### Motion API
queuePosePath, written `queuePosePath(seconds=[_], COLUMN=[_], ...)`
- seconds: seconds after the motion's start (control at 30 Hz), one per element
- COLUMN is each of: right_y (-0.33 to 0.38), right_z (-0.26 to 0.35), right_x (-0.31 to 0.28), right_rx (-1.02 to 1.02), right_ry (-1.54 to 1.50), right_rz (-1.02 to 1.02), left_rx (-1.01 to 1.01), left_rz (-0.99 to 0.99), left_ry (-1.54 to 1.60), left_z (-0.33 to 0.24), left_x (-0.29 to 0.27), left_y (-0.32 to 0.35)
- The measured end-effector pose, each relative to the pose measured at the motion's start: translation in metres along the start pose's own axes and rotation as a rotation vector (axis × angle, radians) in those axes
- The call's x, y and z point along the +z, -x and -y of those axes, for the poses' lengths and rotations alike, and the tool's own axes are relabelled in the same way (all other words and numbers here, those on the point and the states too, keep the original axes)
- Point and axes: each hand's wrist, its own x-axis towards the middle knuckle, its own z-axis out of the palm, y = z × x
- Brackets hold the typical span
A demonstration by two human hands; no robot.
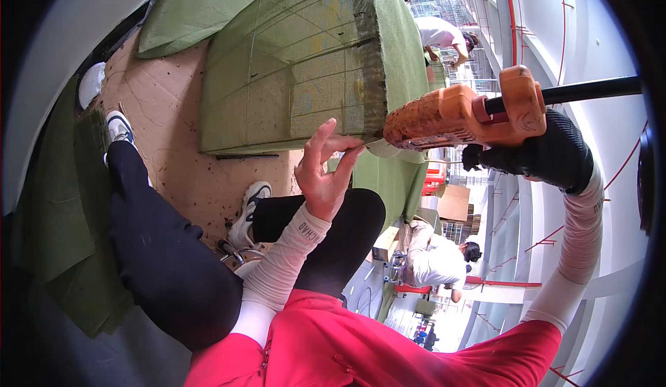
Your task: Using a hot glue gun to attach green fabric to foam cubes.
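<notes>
A box-shaped wire frame wrapped in green mesh cloth fills the upper middle. At its lower corner my left hand pinches the cloth's edge between thumb and index finger; its other fingers are raised. My right hand, in a black glove, grips a worn orange power tool with a black hose or cord running off to the right. The tool's nose is close to that corner, just right of my left fingertips. Whether it touches the cloth, I cannot tell.
Green cloth pieces lie at the upper left and along the left side. My legs and shoes are beside brown sheeting on the floor. Two people in white tops work beyond the frame, near cartons and wire racks.
</notes>
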Motion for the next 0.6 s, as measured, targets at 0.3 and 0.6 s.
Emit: queuePosePath(seconds=[0.3, 0.6], right_y=[-0.0037, -0.0071], right_z=[0.0004, 0.0020], right_x=[0.0069, 0.0080], right_rx=[0.029, 0.049], right_ry=[-0.027, -0.048], right_rz=[-0.004, -0.008], left_rx=[0.006, 0.045], left_rz=[0.002, -0.022], left_ry=[0.001, -0.051], left_z=[0.0002, 0.0011], left_x=[-0.0005, -0.0021], left_y=[-0.0005, -0.0022])
